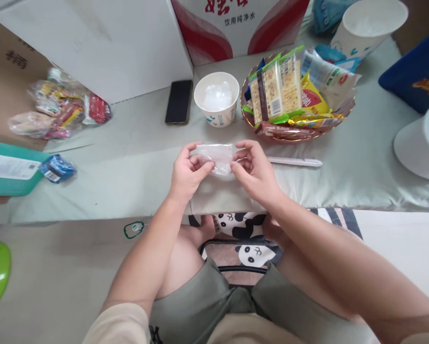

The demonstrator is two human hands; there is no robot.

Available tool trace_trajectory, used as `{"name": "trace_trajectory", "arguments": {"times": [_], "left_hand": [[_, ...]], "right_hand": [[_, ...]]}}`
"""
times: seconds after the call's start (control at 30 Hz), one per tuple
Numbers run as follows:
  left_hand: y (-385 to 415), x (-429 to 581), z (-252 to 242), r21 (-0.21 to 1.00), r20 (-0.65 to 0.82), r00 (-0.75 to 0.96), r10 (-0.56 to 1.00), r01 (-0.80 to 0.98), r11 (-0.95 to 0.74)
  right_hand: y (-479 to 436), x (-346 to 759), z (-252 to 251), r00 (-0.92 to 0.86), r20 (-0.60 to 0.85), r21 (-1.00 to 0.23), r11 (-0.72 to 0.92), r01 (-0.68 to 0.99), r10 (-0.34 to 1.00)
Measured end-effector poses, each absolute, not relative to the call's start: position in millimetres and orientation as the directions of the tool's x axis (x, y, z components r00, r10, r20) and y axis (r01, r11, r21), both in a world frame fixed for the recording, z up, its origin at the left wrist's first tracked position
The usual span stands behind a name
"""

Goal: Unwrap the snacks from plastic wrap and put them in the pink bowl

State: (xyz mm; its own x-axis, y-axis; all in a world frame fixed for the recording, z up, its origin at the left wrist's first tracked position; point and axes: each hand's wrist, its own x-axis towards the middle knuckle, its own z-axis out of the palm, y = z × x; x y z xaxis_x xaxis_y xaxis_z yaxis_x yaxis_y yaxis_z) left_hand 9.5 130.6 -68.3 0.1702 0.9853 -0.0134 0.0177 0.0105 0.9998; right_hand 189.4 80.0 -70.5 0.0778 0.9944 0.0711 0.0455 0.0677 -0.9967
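Between my two hands is a small clear plastic bag [217, 157], held above the front part of the cloth-covered table. My left hand [188, 169] pinches its left side with thumb and fingers. On the right side, my right hand [253, 169] grips the bag's edge in the same way. Just beyond the bag stands a paper bowl [219, 107] with crumpled clear plastic inside. A white, slim stick-like item [296, 162] lies to the right of my right hand, its left end hidden behind that hand.
A black phone [179, 102] lies left of the bowl. At the right, a gold-rimmed basket [293, 138] overflows with packaged snacks. Wrapped snacks [62, 105] and a blue packet [58, 168] lie far left. White containers [420, 143] stand at the right; large boxes [103, 43] line the back.
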Motion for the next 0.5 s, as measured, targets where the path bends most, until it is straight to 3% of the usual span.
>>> {"name": "trace_trajectory", "arguments": {"times": [0.23, 0.37, 0.5], "left_hand": [[144.5, 1.4, -61.8, 0.935, 0.262, -0.096, 0.960, 0.274, -0.227], [169.6, 12.7, -47.6, 0.783, 0.448, -0.068, 0.892, 0.511, -0.355], [210.8, 37.0, -26.3, 0.598, 0.525, 0.006, 0.851, 0.709, -0.374]], "right_hand": [[76.5, 206.6, -74.2, 0.102, 0.067, -0.993, 0.056, 0.104, 0.993], [71.2, 209.3, -66.9, 0.101, 0.091, -0.992, 0.082, 0.097, 0.991], [67.8, 210.9, -59.9, 0.081, 0.119, -0.988, 0.110, 0.112, 0.990]]}}
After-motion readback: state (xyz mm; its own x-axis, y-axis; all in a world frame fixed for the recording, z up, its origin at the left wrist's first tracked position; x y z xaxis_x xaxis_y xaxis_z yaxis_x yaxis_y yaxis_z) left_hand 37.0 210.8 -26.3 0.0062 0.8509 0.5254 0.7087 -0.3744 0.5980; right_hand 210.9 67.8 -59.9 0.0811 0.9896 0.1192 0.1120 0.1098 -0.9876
